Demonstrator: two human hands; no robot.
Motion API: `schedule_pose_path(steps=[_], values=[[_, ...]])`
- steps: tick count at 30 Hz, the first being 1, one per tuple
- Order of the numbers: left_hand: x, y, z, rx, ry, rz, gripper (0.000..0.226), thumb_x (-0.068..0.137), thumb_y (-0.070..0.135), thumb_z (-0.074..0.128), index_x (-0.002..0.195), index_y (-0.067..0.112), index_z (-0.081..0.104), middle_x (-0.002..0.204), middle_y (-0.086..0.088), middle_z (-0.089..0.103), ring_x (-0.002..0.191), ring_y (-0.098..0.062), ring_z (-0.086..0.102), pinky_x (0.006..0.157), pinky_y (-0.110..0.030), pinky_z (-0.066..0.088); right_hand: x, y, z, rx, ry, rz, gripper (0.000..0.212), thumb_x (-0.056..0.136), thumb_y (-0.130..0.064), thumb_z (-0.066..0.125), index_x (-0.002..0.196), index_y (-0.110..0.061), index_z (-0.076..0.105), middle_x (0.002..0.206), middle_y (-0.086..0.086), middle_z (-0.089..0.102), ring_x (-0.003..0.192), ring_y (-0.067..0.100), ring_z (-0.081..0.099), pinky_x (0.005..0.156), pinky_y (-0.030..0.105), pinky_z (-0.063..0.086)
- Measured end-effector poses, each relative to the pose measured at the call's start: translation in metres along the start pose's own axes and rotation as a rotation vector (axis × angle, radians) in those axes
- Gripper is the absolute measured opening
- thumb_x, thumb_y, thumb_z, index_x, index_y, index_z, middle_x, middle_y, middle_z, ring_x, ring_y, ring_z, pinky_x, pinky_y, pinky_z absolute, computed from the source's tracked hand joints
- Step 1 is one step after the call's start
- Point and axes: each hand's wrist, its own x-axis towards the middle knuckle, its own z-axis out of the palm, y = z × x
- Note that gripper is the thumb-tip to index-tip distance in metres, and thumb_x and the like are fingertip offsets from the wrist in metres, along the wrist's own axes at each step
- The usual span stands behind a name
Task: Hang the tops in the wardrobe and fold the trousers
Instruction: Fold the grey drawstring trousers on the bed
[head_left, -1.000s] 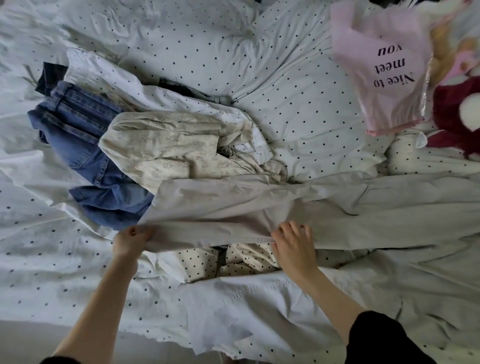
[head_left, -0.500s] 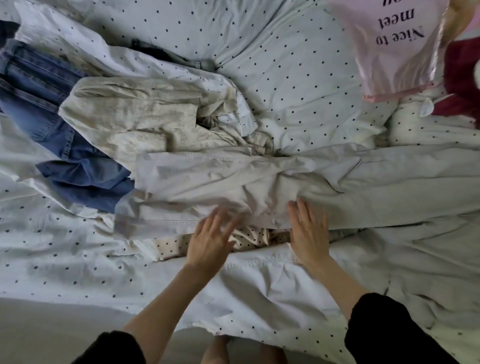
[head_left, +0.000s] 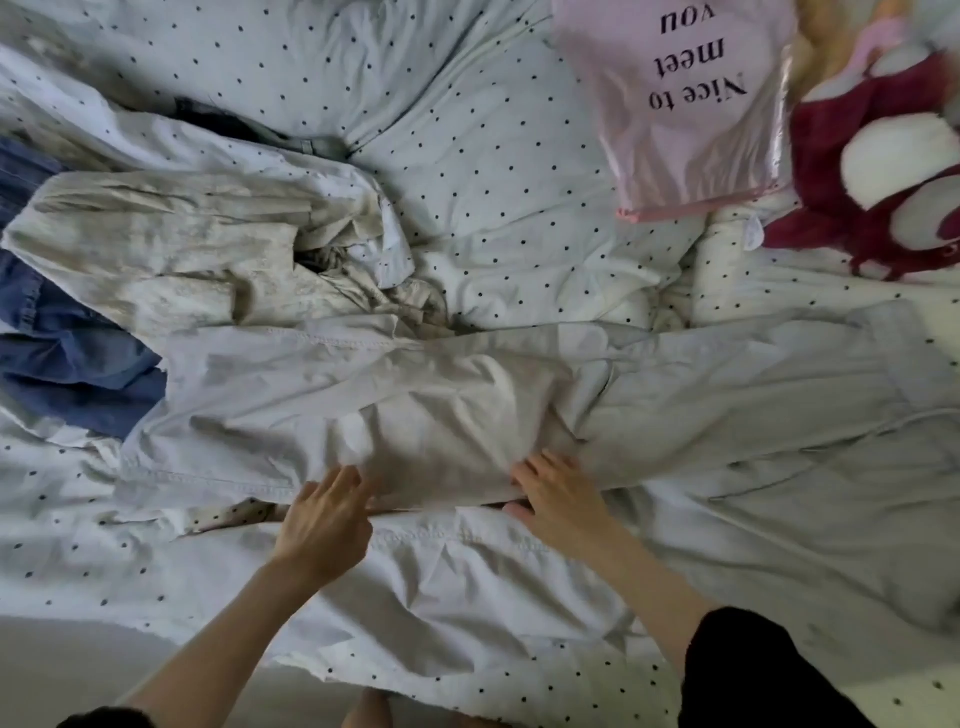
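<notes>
Pale grey trousers (head_left: 467, 405) lie stretched left to right across the dotted duvet (head_left: 493, 171). My left hand (head_left: 327, 519) lies at their near edge with straight fingers that touch the cloth. My right hand (head_left: 558, 499) rests flat on the same edge a little to the right, its thumb tucked under the fabric. Behind the trousers lies a crumpled cream embroidered top (head_left: 171, 249). Blue jeans (head_left: 67, 364) lie at the far left, partly under the top and the trousers.
A pink plastic bag (head_left: 691, 104) printed "Nice to meet you" lies at the back right beside a dark red and white plush toy (head_left: 883, 171). A dark garment (head_left: 249, 130) peeks out behind the pile. The bed's near edge and the floor (head_left: 104, 670) show below.
My left hand let go of the trouser leg end at the left and moved right toward the middle. My right hand stayed on the near edge. The camera shifted left and closer.
</notes>
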Motion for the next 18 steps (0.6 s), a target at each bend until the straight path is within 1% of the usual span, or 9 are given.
schedule_pose_path(steps=[1, 2, 5, 8, 10, 12, 14, 16, 18], values=[[0.008, 0.008, -0.002, -0.004, -0.02, -0.028, 0.038, 0.043, -0.004, 0.082, 0.077, 0.004, 0.068, 0.072, -0.012, 0.06, 0.056, -0.031, 0.061, 0.049, -0.037, 0.053, 0.0, 0.013, -0.002, 0.014, -0.087, 0.004, 0.036, 0.086, -0.046, 0.058, 0.103, -0.014, 0.059, 0.104, 0.001, 0.06, 0.098, 0.023, 0.056, 0.085, 0.034, 0.04], [0.017, 0.013, -0.003, -0.011, 0.003, -0.037, 0.039, 0.046, -0.003, 0.082, 0.081, 0.003, 0.069, 0.076, -0.013, 0.061, 0.061, -0.032, 0.062, 0.053, -0.039, 0.053, 0.004, 0.025, -0.003, 0.032, -0.09, 0.011, 0.041, 0.089, -0.05, 0.051, 0.108, -0.015, 0.059, 0.108, 0.0, 0.06, 0.102, 0.022, 0.055, 0.088, 0.034, 0.037], [0.063, 0.028, -0.014, -0.027, 0.099, 0.001, 0.029, 0.066, -0.002, 0.067, 0.094, 0.006, 0.07, 0.09, -0.014, 0.064, 0.077, -0.035, 0.063, 0.064, -0.044, 0.052, 0.023, 0.065, -0.011, 0.021, 0.101, 0.095, 0.033, 0.091, -0.038, 0.053, 0.112, -0.014, 0.061, 0.11, 0.005, 0.063, 0.104, 0.026, 0.058, 0.091, 0.039, 0.037], [0.115, 0.045, -0.013, -0.046, 0.173, 0.076, 0.031, 0.073, -0.003, 0.07, 0.102, 0.008, 0.069, 0.102, -0.017, 0.065, 0.089, -0.036, 0.064, 0.072, -0.047, 0.05, 0.045, 0.114, -0.02, -0.097, 0.116, 0.224, 0.037, 0.092, -0.027, 0.049, 0.128, -0.017, 0.051, 0.132, 0.004, 0.051, 0.123, 0.023, 0.046, 0.101, 0.043, 0.03], [0.143, 0.065, 0.001, -0.07, 0.165, 0.139, 0.034, 0.075, 0.003, 0.072, 0.109, 0.009, 0.067, 0.112, -0.019, 0.063, 0.098, -0.036, 0.063, 0.079, -0.048, 0.05, 0.052, 0.151, -0.019, -0.148, 0.117, 0.306, 0.041, 0.093, -0.027, 0.046, 0.133, -0.019, 0.045, 0.136, 0.003, 0.044, 0.126, 0.022, 0.039, 0.098, 0.044, 0.032], [0.152, 0.084, 0.02, -0.045, 0.135, 0.229, 0.041, 0.079, 0.017, 0.071, 0.12, 0.013, 0.063, 0.124, -0.018, 0.059, 0.11, -0.036, 0.059, 0.089, -0.05, 0.048, 0.046, 0.17, -0.016, -0.172, 0.132, 0.37, 0.044, 0.093, -0.031, 0.044, 0.136, -0.02, 0.043, 0.141, 0.006, 0.04, 0.13, 0.024, 0.035, 0.098, 0.045, 0.03], [0.144, 0.106, 0.045, -0.003, 0.026, 0.287, 0.051, 0.081, 0.034, 0.068, 0.129, 0.02, 0.057, 0.136, -0.014, 0.051, 0.125, -0.034, 0.049, 0.099, -0.058, 0.04, 0.03, 0.181, -0.004, -0.19, 0.098, 0.428, 0.046, 0.095, -0.034, 0.042, 0.138, -0.02, 0.041, 0.149, 0.008, 0.033, 0.137, 0.025, 0.029, 0.107, 0.05, 0.021], [0.133, 0.114, 0.063, 0.098, -0.072, 0.281, 0.059, 0.076, 0.044, 0.07, 0.13, 0.025, 0.056, 0.14, -0.009, 0.049, 0.129, -0.032, 0.045, 0.098, -0.063, 0.036, 0.012, 0.186, 0.01, -0.23, 0.081, 0.403, 0.045, 0.097, -0.035, 0.036, 0.137, -0.017, 0.043, 0.15, 0.009, 0.032, 0.14, 0.024, 0.025, 0.112, 0.052, 0.014], [0.135, 0.112, 0.067, 0.203, -0.153, 0.248, 0.063, 0.071, 0.045, 0.075, 0.129, 0.027, 0.057, 0.138, -0.005, 0.051, 0.128, -0.03, 0.047, 0.096, -0.063, 0.039, 0.0, 0.183, 0.016, -0.207, 0.115, 0.365, 0.046, 0.097, -0.035, 0.034, 0.134, -0.012, 0.049, 0.147, 0.012, 0.039, 0.139, 0.027, 0.031, 0.113, 0.053, 0.016]])
